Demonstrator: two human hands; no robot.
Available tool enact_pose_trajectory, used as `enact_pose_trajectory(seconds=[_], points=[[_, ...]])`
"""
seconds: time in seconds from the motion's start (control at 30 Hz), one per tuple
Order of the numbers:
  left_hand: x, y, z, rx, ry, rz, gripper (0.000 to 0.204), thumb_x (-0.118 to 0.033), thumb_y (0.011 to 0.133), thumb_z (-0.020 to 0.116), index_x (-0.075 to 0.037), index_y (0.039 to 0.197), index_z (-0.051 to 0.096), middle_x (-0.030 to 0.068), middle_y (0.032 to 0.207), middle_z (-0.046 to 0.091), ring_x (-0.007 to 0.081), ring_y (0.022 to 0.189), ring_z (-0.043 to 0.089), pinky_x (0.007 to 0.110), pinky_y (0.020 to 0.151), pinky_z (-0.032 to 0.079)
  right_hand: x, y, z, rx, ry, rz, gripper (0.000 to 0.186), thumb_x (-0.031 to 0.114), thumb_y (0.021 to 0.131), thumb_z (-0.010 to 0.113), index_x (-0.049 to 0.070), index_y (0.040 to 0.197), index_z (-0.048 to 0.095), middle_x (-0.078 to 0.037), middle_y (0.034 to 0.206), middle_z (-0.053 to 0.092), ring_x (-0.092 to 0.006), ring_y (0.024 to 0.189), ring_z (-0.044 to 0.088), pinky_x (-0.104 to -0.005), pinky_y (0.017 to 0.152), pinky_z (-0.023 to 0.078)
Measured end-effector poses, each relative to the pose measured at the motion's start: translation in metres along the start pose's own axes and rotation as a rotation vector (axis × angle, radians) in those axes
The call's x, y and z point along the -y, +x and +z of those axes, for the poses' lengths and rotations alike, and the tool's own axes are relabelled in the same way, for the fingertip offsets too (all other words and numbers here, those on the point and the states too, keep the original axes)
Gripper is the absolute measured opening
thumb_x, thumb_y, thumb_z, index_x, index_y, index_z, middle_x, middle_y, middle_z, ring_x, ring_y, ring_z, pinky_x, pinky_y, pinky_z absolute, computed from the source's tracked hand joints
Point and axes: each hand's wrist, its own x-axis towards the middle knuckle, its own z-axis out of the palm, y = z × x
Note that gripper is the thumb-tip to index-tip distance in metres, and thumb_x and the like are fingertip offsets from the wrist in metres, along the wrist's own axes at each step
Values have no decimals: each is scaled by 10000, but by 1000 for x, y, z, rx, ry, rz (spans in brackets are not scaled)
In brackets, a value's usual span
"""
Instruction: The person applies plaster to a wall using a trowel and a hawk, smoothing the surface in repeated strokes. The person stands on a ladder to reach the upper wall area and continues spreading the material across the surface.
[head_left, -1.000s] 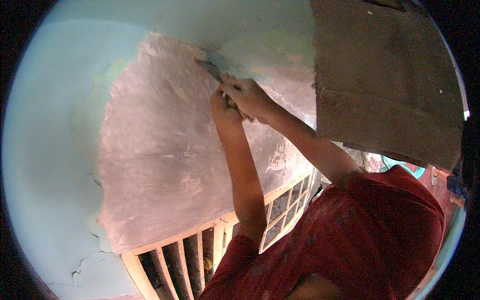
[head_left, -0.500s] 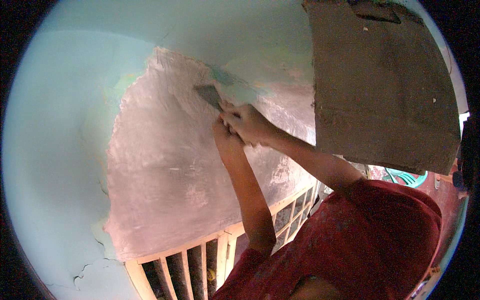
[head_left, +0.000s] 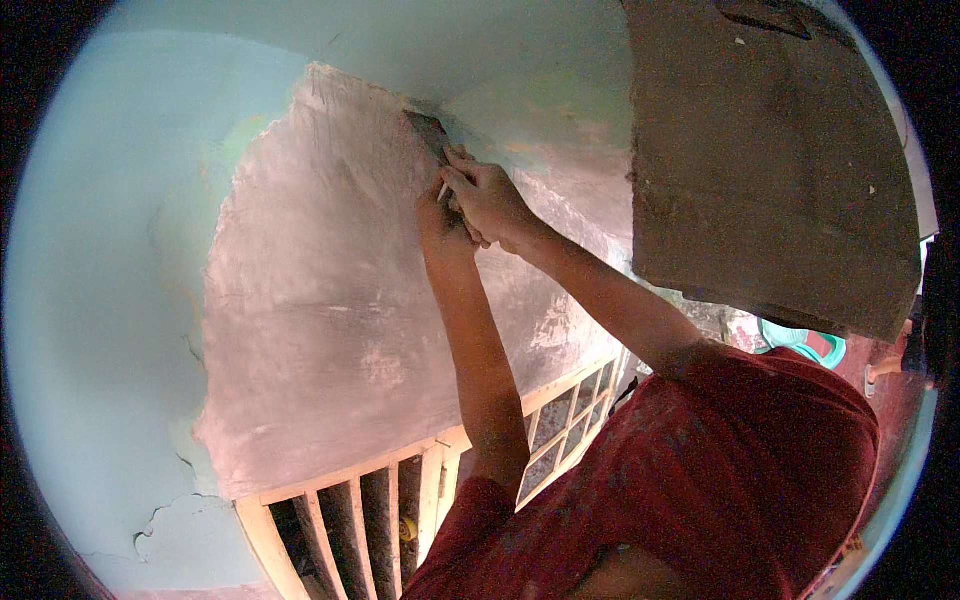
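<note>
Grey scraper (head_left: 427, 130) shows at the top middle, by the pink wall (head_left: 320, 250); the left hand (head_left: 446, 222) and right hand (head_left: 488, 197) squeeze its handle together.

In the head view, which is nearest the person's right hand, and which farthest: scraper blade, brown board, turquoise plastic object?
Nearest to the right hand, across the picture:
1. Scraper blade, just up-left.
2. Brown board, to the right.
3. Turquoise plastic object, lower right.
</note>
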Motion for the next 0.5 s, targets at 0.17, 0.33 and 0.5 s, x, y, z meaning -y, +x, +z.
enact_pose_trajectory(seconds=[0.17,0.33,0.5], points=[[66,-49,18,-111,-1042,-248,431,-384,1006,463,-16,1215,543,120,1064,626,247,986,608,365,889,503,-45,-66,-19,201,-296,52,381,306,1004,429,27,1212,585,-284,879,644,-383,826,667,-487,753,502],[120,-93,8,-34,-1276,-264,526,-439,1005,442,6,1283,490,170,1160,601,265,1090,577,406,961,468,-38,-111,-30,450,-284,219,441,193,1013,437,95,1443,411,-194,890,663,-234,750,642,-326,689,500],[79,-105,24,-139,-740,-127,605,-439,1016,412,89,1310,453,229,1196,591,301,1088,599,383,919,494,-40,-124,-26,289,-315,-22,449,153,1006,444,99,1450,401,-197,913,671,-200,724,631,-310,676,501]])
